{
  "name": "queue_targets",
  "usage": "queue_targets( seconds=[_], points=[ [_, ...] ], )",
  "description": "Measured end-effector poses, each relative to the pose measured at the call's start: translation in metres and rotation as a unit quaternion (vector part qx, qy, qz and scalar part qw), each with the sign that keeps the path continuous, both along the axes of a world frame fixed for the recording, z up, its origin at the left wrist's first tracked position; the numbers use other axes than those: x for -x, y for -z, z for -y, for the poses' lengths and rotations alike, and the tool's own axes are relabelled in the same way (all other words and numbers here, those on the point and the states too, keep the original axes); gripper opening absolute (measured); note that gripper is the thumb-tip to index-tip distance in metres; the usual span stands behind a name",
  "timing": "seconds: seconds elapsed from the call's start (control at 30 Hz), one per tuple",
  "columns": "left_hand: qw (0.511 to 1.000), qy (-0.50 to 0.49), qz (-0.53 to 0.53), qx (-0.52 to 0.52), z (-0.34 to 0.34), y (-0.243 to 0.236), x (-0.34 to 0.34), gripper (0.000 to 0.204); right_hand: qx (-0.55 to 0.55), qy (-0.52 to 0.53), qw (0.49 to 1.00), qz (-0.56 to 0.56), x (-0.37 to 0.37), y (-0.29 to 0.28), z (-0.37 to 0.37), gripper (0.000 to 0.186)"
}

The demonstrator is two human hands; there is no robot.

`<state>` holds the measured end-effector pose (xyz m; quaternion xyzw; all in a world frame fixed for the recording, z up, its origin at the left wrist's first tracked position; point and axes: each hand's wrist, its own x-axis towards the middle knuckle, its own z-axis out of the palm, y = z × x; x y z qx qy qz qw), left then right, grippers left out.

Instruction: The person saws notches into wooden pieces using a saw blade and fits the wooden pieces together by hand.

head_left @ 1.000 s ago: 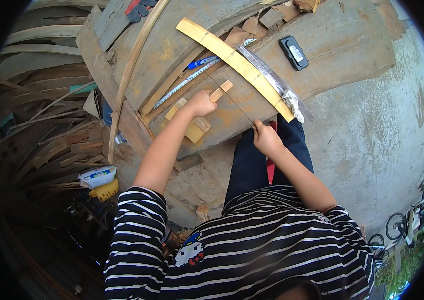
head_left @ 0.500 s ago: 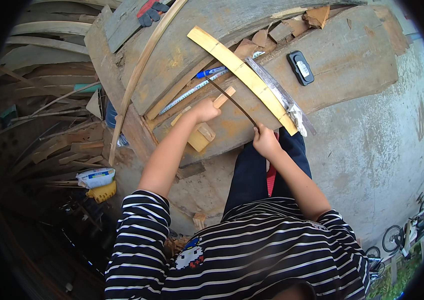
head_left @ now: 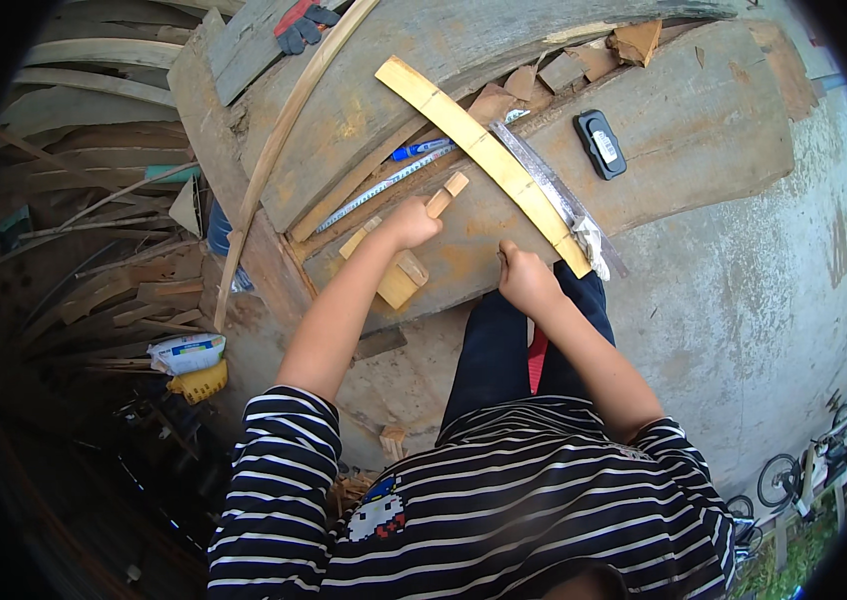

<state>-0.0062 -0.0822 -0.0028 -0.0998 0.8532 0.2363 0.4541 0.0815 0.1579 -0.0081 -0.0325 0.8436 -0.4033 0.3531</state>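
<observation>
My left hand (head_left: 408, 222) is closed round a small wooden stick (head_left: 451, 190), whose pale squared end sticks out past the fingers. Under that wrist lies a yellowish wood block (head_left: 401, 284) on the plank bench (head_left: 464, 255). My right hand (head_left: 529, 280) is closed at the near edge of the bench. A short brownish tip shows above its fist; the long dark strip it gripped earlier is not visible lengthwise now. Beyond this hand a curved yellow wood strip (head_left: 484, 143) runs across the bench, with a metal ruler (head_left: 544, 177) alongside.
A blue marker (head_left: 421, 149) and a white measuring tape (head_left: 384, 186) lie by a gap in the planks. A black case (head_left: 600, 144) rests farther right. Wood scraps (head_left: 584, 62) and a glove (head_left: 302, 28) are at the back. A long curved batten (head_left: 279, 150) crosses the left side.
The dark strip that slanted from my right hand toward the wooden stick no longer shows there. My right hand has shifted slightly left; my left hand keeps its hold.
</observation>
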Motion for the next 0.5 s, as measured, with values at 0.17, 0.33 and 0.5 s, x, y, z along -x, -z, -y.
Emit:
queue_targets(
  seconds=[0.17, 0.33, 0.5],
  points=[
    [0.999, -0.031, 0.042, -0.012, 0.003, -0.002, 0.006, 0.043, 0.016, 0.017, 1.000, 0.014, -0.007, -0.011, -0.026, 0.016],
    [0.999, -0.025, 0.016, -0.013, 0.000, -0.002, 0.003, 0.044, -0.077, 0.002, 0.993, 0.092, -0.040, -0.010, -0.061, 0.021],
    [0.999, -0.038, -0.017, 0.008, -0.002, 0.002, 0.003, 0.043, -0.065, 0.009, 0.997, 0.047, -0.032, 0.001, -0.057, 0.020]
  ],
)
